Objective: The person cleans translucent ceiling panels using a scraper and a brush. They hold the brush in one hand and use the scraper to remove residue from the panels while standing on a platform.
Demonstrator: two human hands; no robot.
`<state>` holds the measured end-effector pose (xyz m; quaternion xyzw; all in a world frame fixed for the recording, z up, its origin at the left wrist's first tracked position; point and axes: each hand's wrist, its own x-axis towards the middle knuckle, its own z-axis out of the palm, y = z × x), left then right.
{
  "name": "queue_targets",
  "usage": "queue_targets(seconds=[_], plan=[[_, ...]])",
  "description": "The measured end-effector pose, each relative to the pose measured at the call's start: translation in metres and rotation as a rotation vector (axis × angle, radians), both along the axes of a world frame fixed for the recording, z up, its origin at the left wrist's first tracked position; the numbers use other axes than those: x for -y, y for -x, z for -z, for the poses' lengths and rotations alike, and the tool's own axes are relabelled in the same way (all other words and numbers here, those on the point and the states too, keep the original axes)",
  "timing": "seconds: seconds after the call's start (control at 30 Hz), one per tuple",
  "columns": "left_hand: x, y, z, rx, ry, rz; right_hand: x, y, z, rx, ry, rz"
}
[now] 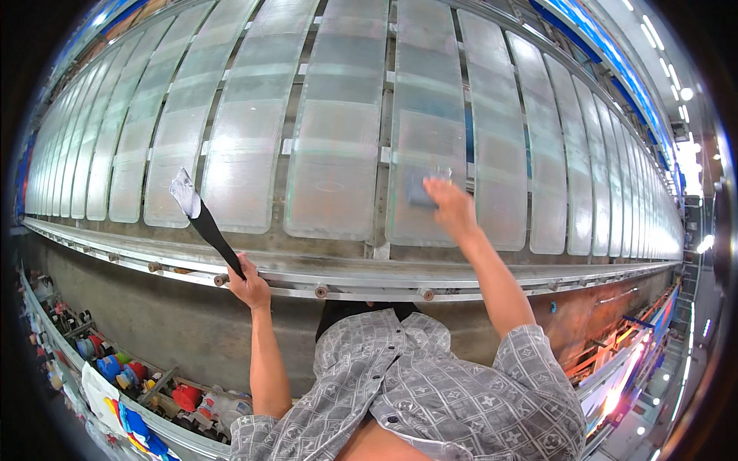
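Observation:
My left hand [250, 282] grips the lower end of a long black handle [217, 236]. Its upper end is a flat blade coated with whitish paste [185, 193], held above the near rail and the glass panels. To the right, my right hand [452, 208] reaches over the near part of a translucent glass panel [424, 225] with rounded corners. Under its fingers is a blurred grey-blue pad [420, 187], apparently against the panel's surface. Motion blur and the hand itself hide the pad's exact shape.
Several similar glass panels [331, 190] lie side by side with narrow gaps. A metal rail [375, 288] with round knobs runs between my body and them. Behind me at lower left stands a shelf with colourful containers [132, 373] and a hanging white cloth [101, 392].

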<state>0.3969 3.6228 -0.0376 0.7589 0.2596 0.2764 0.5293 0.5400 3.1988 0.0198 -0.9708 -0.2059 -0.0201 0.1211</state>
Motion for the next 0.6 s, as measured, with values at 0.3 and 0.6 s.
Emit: queue_targets(seconds=[0.3, 0.6], plan=[[-0.003, -0.001, 0.008, 0.022, -0.056, -0.024, 0.024, -0.010, -0.003, -0.028, -0.079, 0.038], [-0.004, 0.005, 0.003, 0.028, -0.062, -0.021, 0.023, -0.011, -0.001, -0.072, -0.079, -0.050]])
